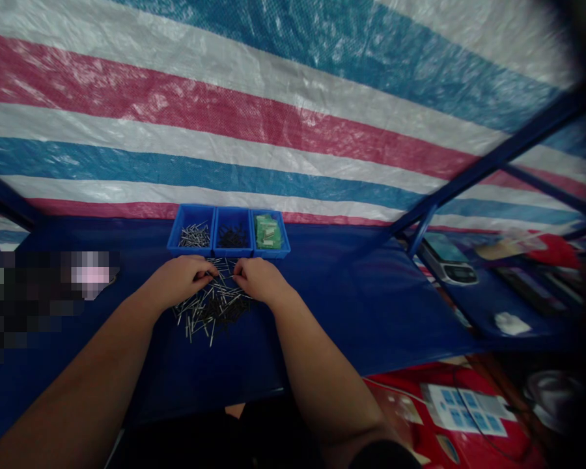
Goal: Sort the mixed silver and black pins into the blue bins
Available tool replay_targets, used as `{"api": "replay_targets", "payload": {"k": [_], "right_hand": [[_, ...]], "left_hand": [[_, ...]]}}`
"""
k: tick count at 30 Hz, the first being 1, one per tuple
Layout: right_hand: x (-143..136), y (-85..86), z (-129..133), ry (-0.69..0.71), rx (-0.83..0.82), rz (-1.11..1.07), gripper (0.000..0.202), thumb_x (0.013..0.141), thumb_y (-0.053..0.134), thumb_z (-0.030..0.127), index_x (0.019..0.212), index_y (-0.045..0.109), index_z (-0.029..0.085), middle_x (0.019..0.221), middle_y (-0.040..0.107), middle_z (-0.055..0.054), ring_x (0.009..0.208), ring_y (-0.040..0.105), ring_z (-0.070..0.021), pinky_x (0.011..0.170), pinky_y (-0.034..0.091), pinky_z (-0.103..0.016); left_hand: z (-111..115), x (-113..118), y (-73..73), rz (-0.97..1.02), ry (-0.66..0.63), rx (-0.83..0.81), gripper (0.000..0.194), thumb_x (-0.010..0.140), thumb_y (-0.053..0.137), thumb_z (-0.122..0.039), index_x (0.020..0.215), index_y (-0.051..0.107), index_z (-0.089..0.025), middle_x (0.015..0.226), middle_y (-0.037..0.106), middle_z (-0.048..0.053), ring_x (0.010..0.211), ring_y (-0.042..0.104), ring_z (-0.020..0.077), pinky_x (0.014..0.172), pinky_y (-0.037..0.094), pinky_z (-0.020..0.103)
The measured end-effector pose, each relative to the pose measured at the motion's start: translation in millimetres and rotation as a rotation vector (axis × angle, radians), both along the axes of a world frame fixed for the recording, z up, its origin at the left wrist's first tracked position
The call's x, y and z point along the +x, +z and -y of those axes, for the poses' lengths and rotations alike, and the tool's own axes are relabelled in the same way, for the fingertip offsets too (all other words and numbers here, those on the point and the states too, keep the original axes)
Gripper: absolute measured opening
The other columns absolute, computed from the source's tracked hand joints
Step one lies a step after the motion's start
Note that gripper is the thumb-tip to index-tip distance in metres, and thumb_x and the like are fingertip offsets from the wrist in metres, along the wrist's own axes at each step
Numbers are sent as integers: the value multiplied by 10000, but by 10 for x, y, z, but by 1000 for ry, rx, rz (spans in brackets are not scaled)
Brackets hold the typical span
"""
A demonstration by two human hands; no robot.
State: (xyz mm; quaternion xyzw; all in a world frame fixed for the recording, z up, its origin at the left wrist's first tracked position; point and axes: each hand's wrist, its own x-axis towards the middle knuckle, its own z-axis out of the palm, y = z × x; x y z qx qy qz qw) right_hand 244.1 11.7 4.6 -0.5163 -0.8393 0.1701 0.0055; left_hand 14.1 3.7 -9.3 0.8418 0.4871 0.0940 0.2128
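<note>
A loose pile of thin silver nail-like pins (191, 320) mixed with short dark pieces, perhaps black screws (221, 311), lies on the blue table. My left hand (188, 279) is at the pile's upper left, with thumb and fingers pinched together. Opposite it, my right hand (258, 280) touches the upper right of the pile, its fingertips also closed in a pinch. What either pinch holds is too small to make out. Just beyond my hands stand three joined blue bins: the left bin (174, 236) holds silver pins, the middle bin (233, 251) dark pieces, the right bin (284, 238) green-and-white packets.
The blue table (351, 299) extends to both sides. A blurred-out patch (39, 293) covers its left part. Behind hangs a striped tarp (254, 137). Blue frame bars (449, 189) rise at the right, with a scale (452, 260) beyond them. Printed sheets (469, 410) lie on red below.
</note>
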Motion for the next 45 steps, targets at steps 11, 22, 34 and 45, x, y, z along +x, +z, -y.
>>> {"api": "replay_targets", "payload": {"k": [11, 22, 34, 45], "right_hand": [[15, 19, 5, -14, 13, -82, 185, 970, 581, 294, 1025, 712, 177, 987, 754, -101, 902, 696, -211, 796, 485, -300], [62, -56, -82, -3, 42, -595, 79, 849, 660, 145, 917, 696, 162, 825, 711, -26, 750, 651, -128, 721, 503, -245], [-147, -77, 32, 134, 190, -459, 134, 906, 644, 193, 1012, 727, 192, 949, 687, -44, 913, 633, -159, 847, 485, -282], [-412, -35, 96, 110, 161, -114, 188, 944, 585, 300, 1018, 746, 238, 1020, 699, -47, 953, 653, -195, 821, 485, -285]], "left_hand": [[12, 54, 21, -43, 67, -21, 248, 900, 577, -288, 1090, 736, -272, 794, 679, 6, 706, 595, 173, 624, 354, 283], [30, 46, 26, -45, 66, 4, 194, 899, 577, -319, 1026, 716, -269, 823, 673, 8, 724, 604, 174, 620, 359, 281], [0, -71, 44, -44, 99, 24, 173, 880, 592, -320, 946, 739, -258, 809, 677, 10, 718, 597, 173, 627, 371, 284], [-28, -159, 15, -54, 99, -22, 188, 868, 598, -334, 926, 754, -245, 878, 721, 26, 786, 645, 190, 704, 434, 294]]}}
